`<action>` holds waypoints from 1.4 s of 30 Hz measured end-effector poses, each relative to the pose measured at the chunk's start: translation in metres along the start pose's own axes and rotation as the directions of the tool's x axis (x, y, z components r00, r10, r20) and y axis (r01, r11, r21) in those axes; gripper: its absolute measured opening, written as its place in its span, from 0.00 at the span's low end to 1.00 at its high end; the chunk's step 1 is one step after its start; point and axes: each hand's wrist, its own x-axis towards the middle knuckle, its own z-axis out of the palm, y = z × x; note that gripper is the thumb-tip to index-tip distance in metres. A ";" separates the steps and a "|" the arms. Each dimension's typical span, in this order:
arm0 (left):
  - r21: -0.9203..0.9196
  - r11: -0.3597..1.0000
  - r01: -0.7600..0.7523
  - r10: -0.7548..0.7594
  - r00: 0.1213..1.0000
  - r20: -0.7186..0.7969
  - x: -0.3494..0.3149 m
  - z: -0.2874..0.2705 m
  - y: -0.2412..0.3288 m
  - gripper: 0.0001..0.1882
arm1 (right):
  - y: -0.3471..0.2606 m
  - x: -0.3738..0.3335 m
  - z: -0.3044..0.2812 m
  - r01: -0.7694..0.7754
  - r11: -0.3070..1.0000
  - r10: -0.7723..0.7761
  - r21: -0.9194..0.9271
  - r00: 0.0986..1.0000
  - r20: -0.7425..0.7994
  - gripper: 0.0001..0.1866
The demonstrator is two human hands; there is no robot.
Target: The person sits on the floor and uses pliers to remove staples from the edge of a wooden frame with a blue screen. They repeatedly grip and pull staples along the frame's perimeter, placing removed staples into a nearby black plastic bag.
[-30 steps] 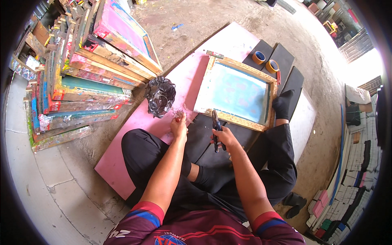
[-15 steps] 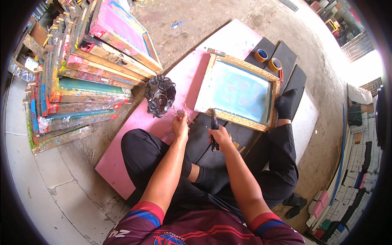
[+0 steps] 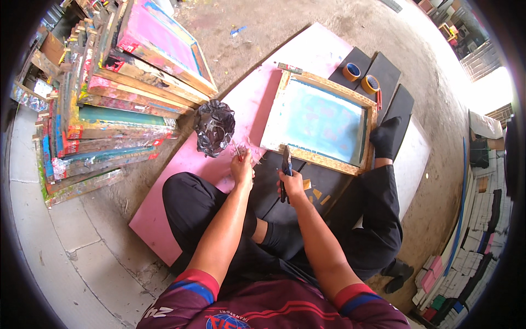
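Note:
My right hand (image 3: 292, 185) grips a pair of pliers (image 3: 286, 164) by the dark handles, jaws pointing away from me, close to the near edge of a wooden screen-printing frame (image 3: 329, 160). Pale blue mesh fills that frame, which lies tilted on the boards. My left hand (image 3: 243, 167) is closed round a thin item (image 3: 236, 147) with a reddish part, too small to name. Just beyond it sits a crumpled black plastic bag (image 3: 215, 129), open at the top. Clear scraps lie around the left fingertips.
Stacked paint-stained screen frames (image 3: 118, 123) rise at the left. Two tape rolls (image 3: 370, 84) and a red-handled tool (image 3: 378, 100) lie beyond the frame on dark boards. A pink sheet (image 3: 159, 219) is under my legs. Small tan pieces (image 3: 317, 193) lie right of the pliers.
My right hand and the pliers have turned slightly, uncovering more of the tan pieces. The left hand stays in nearly the same place, its thin item showing more clearly.

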 end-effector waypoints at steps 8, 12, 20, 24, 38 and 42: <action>0.004 0.998 0.062 -0.061 0.979 0.194 -0.006 -0.007 0.003 0.16 | 0.006 -0.021 -0.009 0.059 0.992 -0.078 0.115 0.983 0.166 0.16; -0.074 0.996 0.041 -0.014 0.942 0.335 -0.013 -0.003 0.006 0.13 | 0.002 -0.036 0.004 0.069 0.997 -0.054 -0.040 0.953 0.297 0.16; -0.082 0.997 -0.014 0.030 0.980 0.198 -0.005 -0.015 0.005 0.11 | -0.009 -0.036 0.024 0.068 0.985 0.008 -0.159 0.902 0.432 0.20; -0.012 0.998 -0.057 0.057 0.998 -0.016 0.004 -0.018 0.004 0.15 | -0.002 -0.029 0.022 0.107 0.971 -0.013 -0.212 0.915 0.402 0.20; -0.014 1.000 0.019 -0.019 1.000 -0.003 -0.005 -0.009 0.004 0.19 | -0.005 -0.004 -0.006 0.110 0.969 -0.101 -0.221 0.994 0.053 0.15; 0.013 1.000 0.017 -0.017 1.000 0.004 -0.006 -0.006 0.006 0.19 | 0.000 0.007 -0.003 0.147 0.967 -0.142 -0.206 0.989 0.041 0.14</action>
